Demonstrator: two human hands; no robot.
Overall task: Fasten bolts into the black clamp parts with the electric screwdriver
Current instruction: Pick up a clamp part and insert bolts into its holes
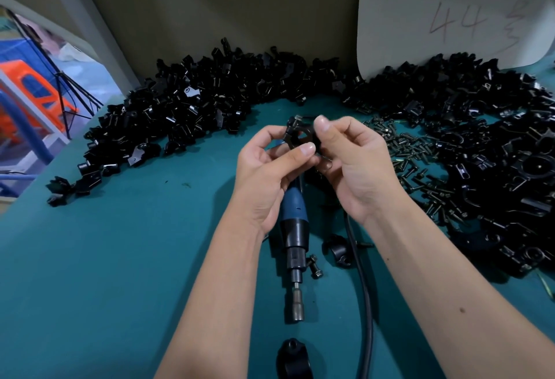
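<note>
Both hands meet over the table: my left hand [270, 165] and my right hand [351, 162] pinch one black clamp part [300, 135] between curled fingers, with a bolt [295, 120] standing at its far edge. Directly below the hands lies the electric screwdriver [294, 228], its long axis pointing toward me, bit nearest me, slightly closer to the left hand. I see no containers; loose bolts [420, 168] lie right of the right hand.
</note>
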